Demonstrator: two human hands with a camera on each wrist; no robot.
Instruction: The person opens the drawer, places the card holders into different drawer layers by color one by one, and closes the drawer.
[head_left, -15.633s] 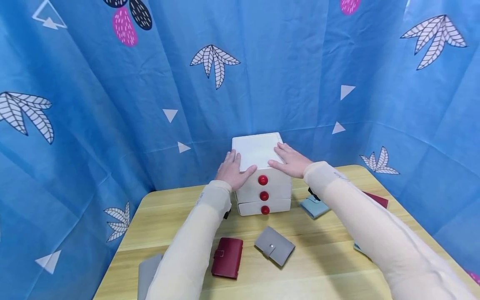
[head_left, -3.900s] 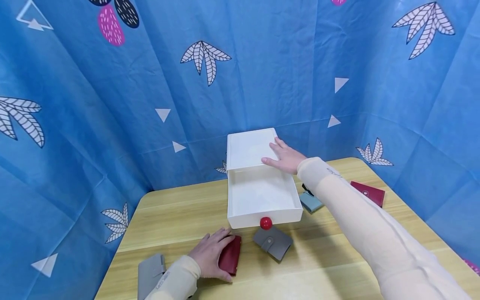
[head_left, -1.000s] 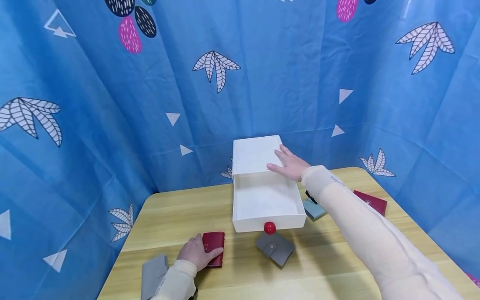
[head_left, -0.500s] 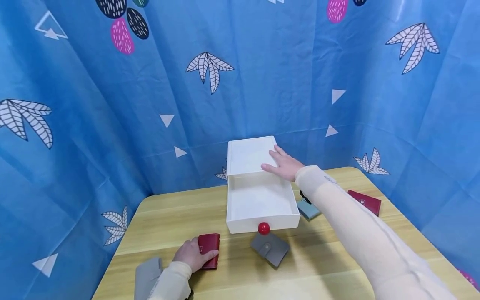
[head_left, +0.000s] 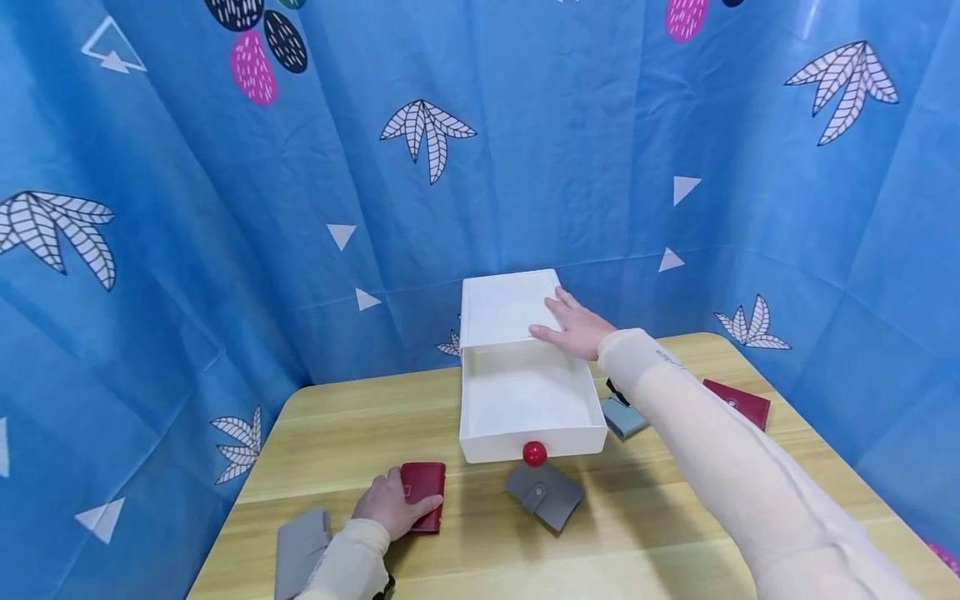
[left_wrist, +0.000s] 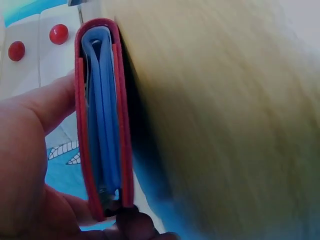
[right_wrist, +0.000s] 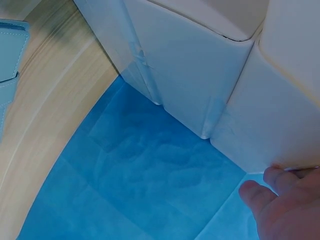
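Head camera looks forward and down over the desk (head_left: pixel 352 425); both wrist cameras, closer, share its white drawer unit (head_left: pixel 504 310)

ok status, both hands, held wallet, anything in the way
Left hand gripping red wallet. Right hand resting on white drawer unit. Top drawer pulled out. No obstruction seen between red wallet and drawer.

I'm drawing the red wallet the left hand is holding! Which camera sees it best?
The left wrist view: the red wallet is big and close there, edge-on, with blue layers inside. The head view shows its cover smaller, partly behind the left hand. The right wrist view doesn't show it.
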